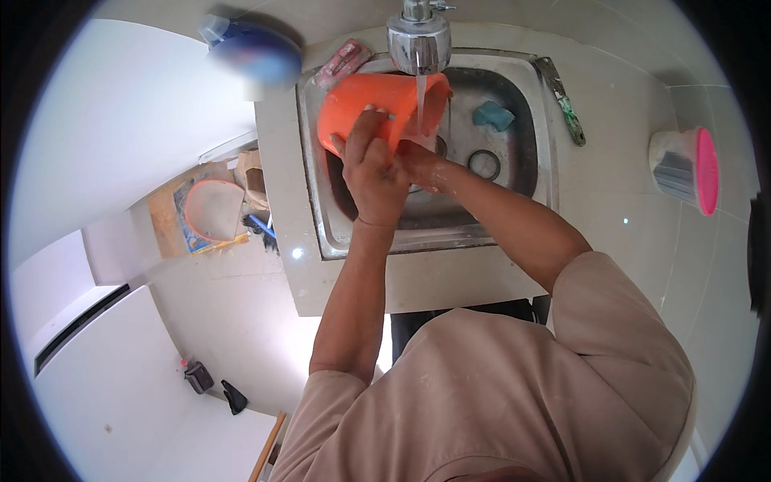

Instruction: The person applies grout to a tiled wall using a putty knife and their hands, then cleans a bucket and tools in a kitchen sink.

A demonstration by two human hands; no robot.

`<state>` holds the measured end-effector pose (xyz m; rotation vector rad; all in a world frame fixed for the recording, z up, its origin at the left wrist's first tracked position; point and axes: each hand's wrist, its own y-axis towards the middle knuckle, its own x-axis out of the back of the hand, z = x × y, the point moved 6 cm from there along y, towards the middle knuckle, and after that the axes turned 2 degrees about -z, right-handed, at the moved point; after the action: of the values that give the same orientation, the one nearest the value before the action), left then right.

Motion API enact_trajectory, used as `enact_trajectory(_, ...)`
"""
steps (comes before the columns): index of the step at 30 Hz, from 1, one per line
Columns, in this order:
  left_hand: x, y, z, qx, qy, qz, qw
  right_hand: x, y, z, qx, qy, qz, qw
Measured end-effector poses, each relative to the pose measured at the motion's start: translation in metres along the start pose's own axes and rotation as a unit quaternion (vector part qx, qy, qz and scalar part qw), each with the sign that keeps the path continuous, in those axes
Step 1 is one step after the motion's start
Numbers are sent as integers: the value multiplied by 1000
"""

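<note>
An orange plastic bucket [344,103] lies tilted on its side over the left part of a steel sink [548,173], its mouth facing right. My left hand [374,178] grips the bucket's near side, fingers spread along the outer wall. My right hand [421,166] reaches to the bucket's lower rim; its fingers are hidden by the bucket and my left hand. From the chrome faucet [419,44] a stream of water runs down at the bucket's mouth. A teal cloth or sponge [493,116] and a dark ring [483,165] lie in the sink basin.
A blurred blue bottle [255,52] and a pinkish block [344,63] sit at the sink's back left. Right of the sink lies a scraper-like tool with a green-stained handle [572,120]. A pink-lidded tub [679,170] stands farther right. An orange-rimmed round container [215,210] is down left.
</note>
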<state>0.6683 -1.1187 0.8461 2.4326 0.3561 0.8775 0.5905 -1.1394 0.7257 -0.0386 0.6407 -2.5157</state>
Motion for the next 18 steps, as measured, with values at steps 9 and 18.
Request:
enact_trajectory(9, -24, -5, -40, -144, 131, 45, 980, 24, 2, 16, 136, 611, 139, 767)
enact_trajectory(18, -20, 9, -31, 17, 74, 9, 997, 48, 35, -14, 62, 240, -116, 962)
